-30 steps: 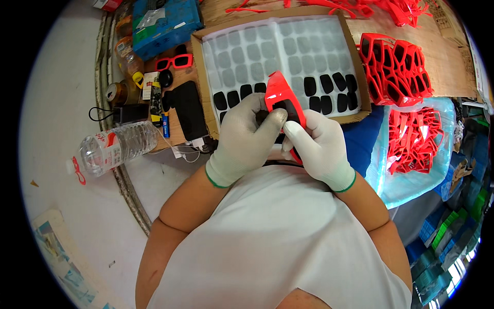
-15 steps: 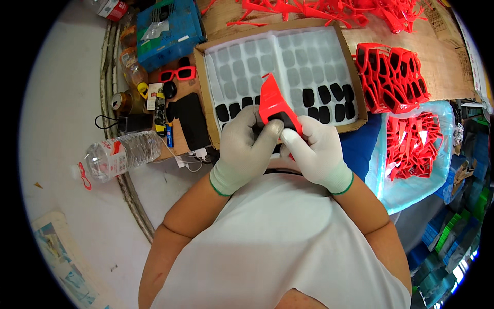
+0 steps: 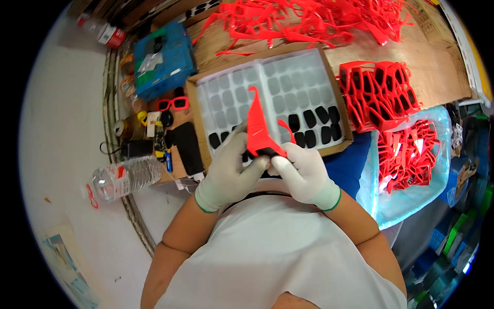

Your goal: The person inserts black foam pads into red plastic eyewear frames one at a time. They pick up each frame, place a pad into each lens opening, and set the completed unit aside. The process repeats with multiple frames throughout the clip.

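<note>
Both my hands, in white gloves with green cuffs, hold a pair of red sunglasses [image 3: 260, 135] before my chest. My left hand [image 3: 229, 167] grips the frame's left side, thumb pressed near a dark lens. On the other side, the fingers of my right hand [image 3: 303, 172] are closed on the frame. The temple arms point away from me; the left one shows in full, the right one only in part. Just beyond my hands lies a cardboard box [image 3: 335, 77] with dark lenses [image 3: 309, 118] in its near rows and paler, covered-looking lenses farther back.
Red glasses with dark lenses [image 3: 378, 95] are stacked right of the box. A lined bin of red frames [image 3: 409, 154] stands nearer. Loose red frames [image 3: 309, 20] pile up at the back. Left are a blue box [image 3: 164, 59], a black phone [image 3: 186, 149] and a plastic bottle [image 3: 126, 177].
The sunglasses have turned in my hands, so both temple arms now point away and the front faces me. The whole scene has shifted slightly as the view moved.
</note>
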`<state>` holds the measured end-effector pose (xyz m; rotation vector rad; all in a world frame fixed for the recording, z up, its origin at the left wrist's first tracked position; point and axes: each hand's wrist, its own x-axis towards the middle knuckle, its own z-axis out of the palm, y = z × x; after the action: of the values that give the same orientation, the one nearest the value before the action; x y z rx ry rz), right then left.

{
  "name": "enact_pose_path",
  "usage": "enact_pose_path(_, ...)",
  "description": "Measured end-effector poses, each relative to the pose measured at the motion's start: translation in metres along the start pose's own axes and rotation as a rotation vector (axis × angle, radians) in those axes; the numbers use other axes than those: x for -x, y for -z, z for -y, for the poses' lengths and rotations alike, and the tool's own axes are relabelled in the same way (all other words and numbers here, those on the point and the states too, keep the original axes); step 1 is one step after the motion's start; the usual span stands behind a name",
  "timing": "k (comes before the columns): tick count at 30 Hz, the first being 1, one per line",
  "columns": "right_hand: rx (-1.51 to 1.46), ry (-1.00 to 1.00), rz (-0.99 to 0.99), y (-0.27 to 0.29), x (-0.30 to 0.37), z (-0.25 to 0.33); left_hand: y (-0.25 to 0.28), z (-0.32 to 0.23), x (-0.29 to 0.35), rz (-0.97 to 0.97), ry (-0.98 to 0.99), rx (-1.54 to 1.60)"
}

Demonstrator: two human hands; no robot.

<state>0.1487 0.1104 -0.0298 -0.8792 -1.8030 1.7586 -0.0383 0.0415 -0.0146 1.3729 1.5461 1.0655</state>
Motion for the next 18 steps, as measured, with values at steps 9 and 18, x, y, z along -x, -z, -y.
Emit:
enact_pose_path(9,0.415,0.357,-0.134,0.079,-0.011,-0.010,-0.015,0.019,-0.082,0.055,-0.144,0.044)
enact_pose_path(18,1.117,-0.186,-0.905,0.386,-0.059,-0.044,0.078,0.145,-0.372,-0.480,0.479,0.588)
